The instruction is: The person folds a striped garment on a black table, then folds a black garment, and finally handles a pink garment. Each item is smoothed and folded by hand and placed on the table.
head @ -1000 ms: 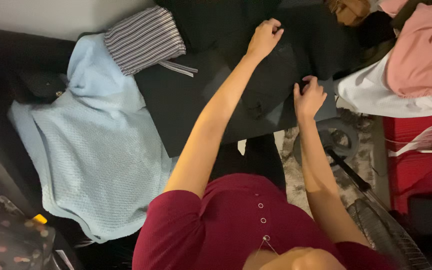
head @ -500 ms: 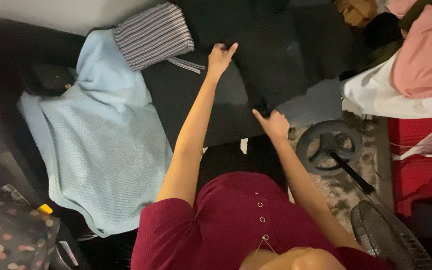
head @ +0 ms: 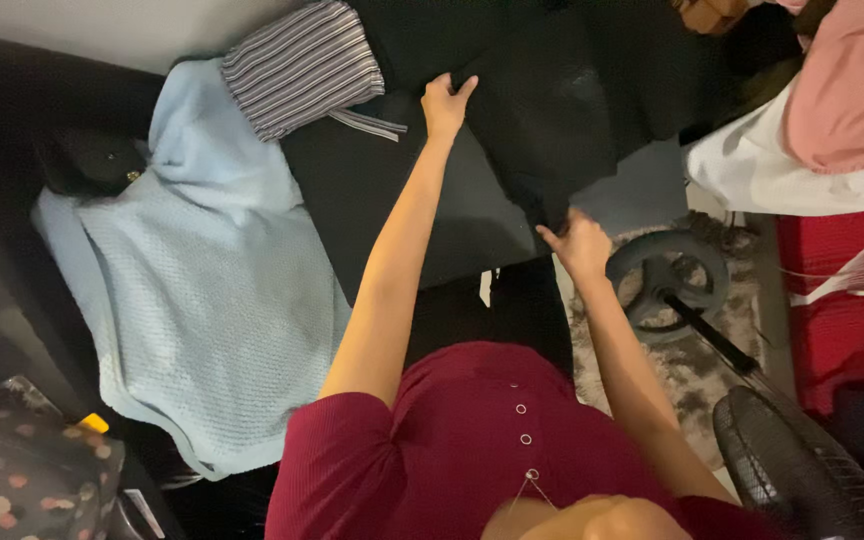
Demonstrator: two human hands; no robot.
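A: Dark bench (head: 402,200) under a pale wall, crowded with clothes; patterned rug on the floor at the right.

B: And the hands?

A: Left hand (head: 445,103) at the far edge of the black garment (head: 552,110), fingers closed on the fabric, thumb apart. Right hand (head: 580,243) at the near corner of the same garment, fingers curled around the hem. Garment spread flat across the middle of the bench, between both hands.

B: Around it?

A: Striped folded shirt (head: 302,65) just beside the left hand, on the far left. Light blue knitted sweater (head: 202,290) more to the left, hanging over the near edge. White cloth (head: 782,180) and pink cloth (head: 852,100) piled on the far right, near the garment. Round base of a floor fan (head: 667,275) just beside the right hand, fan head (head: 802,480) lower at the right. Flowered bag (head: 22,490) in the near left corner.

B: Possible trouble?

A: Probably a sliding corner: only the edges gripped, so a loose pull could undo the flat lay. Also a risk of dragging the striped shirt along, because of the closeness to the left hand. Fan base near the right wrist, maybe a bump there.

B: Packages, labels, signs?

A: No package or sign visible. Only one small white tag (head: 485,287), rectangular, hanging at the near edge of the bench; print too small to tell.
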